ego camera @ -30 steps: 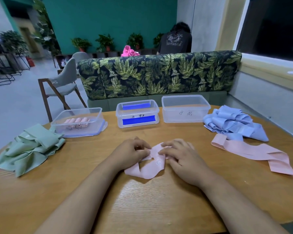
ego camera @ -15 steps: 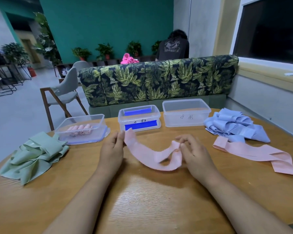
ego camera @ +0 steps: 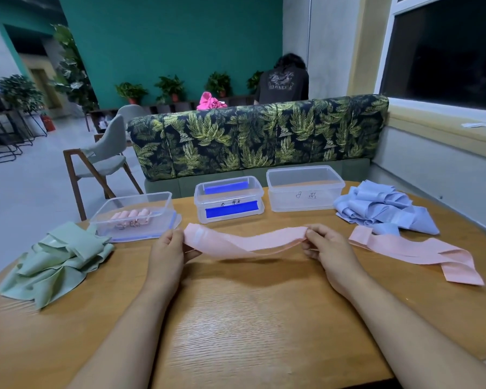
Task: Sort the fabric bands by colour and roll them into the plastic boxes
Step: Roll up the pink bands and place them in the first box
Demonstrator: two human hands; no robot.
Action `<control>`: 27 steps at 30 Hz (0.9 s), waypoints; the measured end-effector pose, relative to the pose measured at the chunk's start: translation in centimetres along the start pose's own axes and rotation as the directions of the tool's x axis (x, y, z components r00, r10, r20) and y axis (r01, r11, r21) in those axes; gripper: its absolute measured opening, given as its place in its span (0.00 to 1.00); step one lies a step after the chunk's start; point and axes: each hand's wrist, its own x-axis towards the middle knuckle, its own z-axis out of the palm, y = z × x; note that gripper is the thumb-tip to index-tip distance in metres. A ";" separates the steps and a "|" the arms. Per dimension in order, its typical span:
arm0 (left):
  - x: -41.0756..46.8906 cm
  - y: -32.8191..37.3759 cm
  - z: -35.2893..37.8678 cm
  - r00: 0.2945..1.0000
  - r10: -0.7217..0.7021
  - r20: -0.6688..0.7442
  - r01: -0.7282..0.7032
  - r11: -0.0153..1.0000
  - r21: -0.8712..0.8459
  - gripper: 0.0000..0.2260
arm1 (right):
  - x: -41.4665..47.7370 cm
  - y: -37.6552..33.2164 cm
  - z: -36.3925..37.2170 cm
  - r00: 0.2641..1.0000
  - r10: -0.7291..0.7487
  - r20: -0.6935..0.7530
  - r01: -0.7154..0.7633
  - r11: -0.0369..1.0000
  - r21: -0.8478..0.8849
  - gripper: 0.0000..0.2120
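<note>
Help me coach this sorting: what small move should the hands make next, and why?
Probably start rolling: the right hand turns its end of the pink band over toward the left hand. The band hangs stretched between both hands, pinched at each end, and finished pink rolls lie in the left plastic box.

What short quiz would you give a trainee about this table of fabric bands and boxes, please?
1. True or false: the left hand and right hand both hold one pink band.
2. Which plastic box holds the rolled pink bands? A. left B. middle C. right
3. Fill in: the loose pile at the table's left edge is ___ in colour.
Key: 1 true; 2 A, the left box; 3 green.
</note>
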 end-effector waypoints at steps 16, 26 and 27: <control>1.0 -0.5 0.3 0.989 -0.137 0.051 0.146 0.943 -0.299 0.12 | 0.2 -1.4 -0.9 0.953 0.140 0.268 -0.290 0.676 0.678 0.11; 1.4 -0.7 0.2 0.980 -0.154 0.123 0.185 0.933 -0.310 0.14 | -0.5 -1.0 -0.1 0.987 0.120 0.108 -0.146 0.946 0.289 0.06; 1.4 -0.8 0.1 0.981 -0.149 0.124 0.180 0.937 -0.299 0.14 | -0.6 -0.9 0.0 0.990 0.124 0.071 -0.137 0.959 0.247 0.06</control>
